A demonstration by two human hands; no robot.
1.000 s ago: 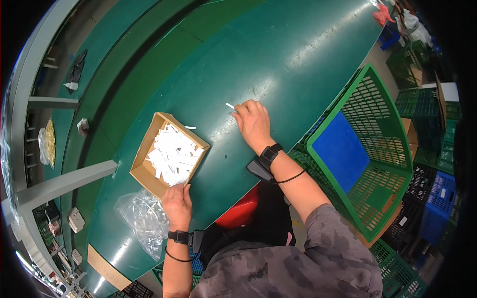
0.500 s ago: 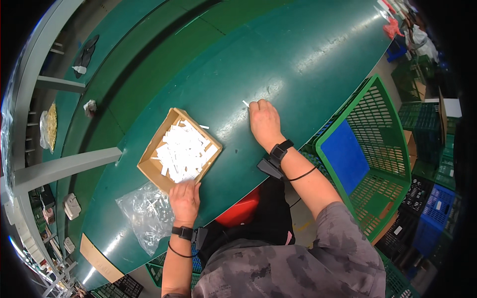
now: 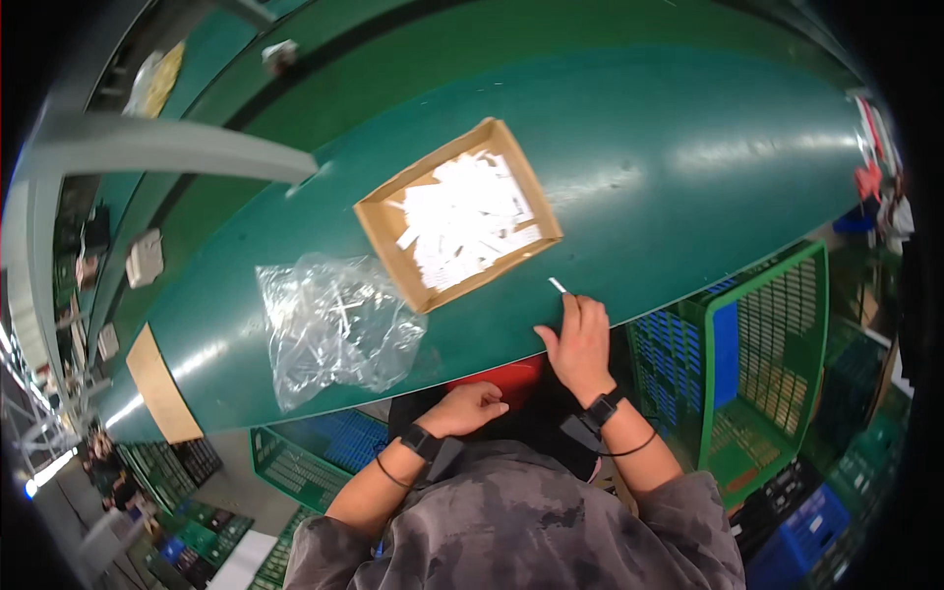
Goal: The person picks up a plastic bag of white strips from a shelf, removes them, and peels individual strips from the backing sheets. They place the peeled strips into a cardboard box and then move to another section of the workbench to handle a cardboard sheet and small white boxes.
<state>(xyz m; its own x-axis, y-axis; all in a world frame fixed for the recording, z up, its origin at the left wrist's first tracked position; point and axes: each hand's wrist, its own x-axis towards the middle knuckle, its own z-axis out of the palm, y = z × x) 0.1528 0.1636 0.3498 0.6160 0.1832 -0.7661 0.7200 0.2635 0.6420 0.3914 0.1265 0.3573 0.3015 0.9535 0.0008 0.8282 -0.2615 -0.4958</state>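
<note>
My right hand (image 3: 582, 346) is over the table's near edge, thumb spread away from the fingers. Its forefinger tip meets a small white strip (image 3: 558, 285), which juts out past it toward the box; the thumb is not on the strip. Left of that hand is an open cardboard box (image 3: 391, 253) holding a heap of white strips (image 3: 462, 218). My left hand (image 3: 470, 407) hovers off the table's near edge, above my lap. Its fingers are loosely bent, thumb apart, with nothing visible in them.
A crumpled clear plastic bag (image 3: 334, 329) lies left of the box on the green table (image 3: 649, 236). Green crates (image 3: 767, 354) stand at the right, and another crate (image 3: 305, 472) below the table's left part. A grey post (image 3: 197, 147) rises beyond, with a cardboard piece (image 3: 162, 383) far left.
My left hand has let go of the box and drawn back off the table. My right hand has come nearer to me, the strip along with it. The whole view has turned.
</note>
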